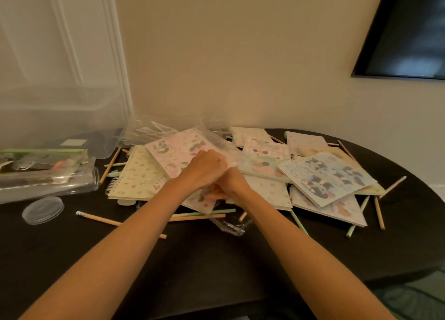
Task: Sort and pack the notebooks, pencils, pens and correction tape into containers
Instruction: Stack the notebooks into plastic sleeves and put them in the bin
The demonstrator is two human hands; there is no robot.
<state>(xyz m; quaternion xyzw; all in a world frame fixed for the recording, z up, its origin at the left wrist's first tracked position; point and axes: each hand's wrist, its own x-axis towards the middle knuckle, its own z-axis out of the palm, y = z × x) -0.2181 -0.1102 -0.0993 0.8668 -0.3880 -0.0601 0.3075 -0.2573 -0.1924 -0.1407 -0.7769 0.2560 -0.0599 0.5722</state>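
both hands meet mid-tabletop over the notebook pile: left hand (204, 168) curled closed on a clear plastic sleeve (218, 141), right hand (230, 187) pinching it beneath. pink notebook (178, 151) lies under the left knuckles, long axis toward the far-right edge.

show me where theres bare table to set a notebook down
Bare table runs along the near edge, in front of the long pencil and round lid, and at near right past the notebook pile. The middle, under both hands, is crowded.
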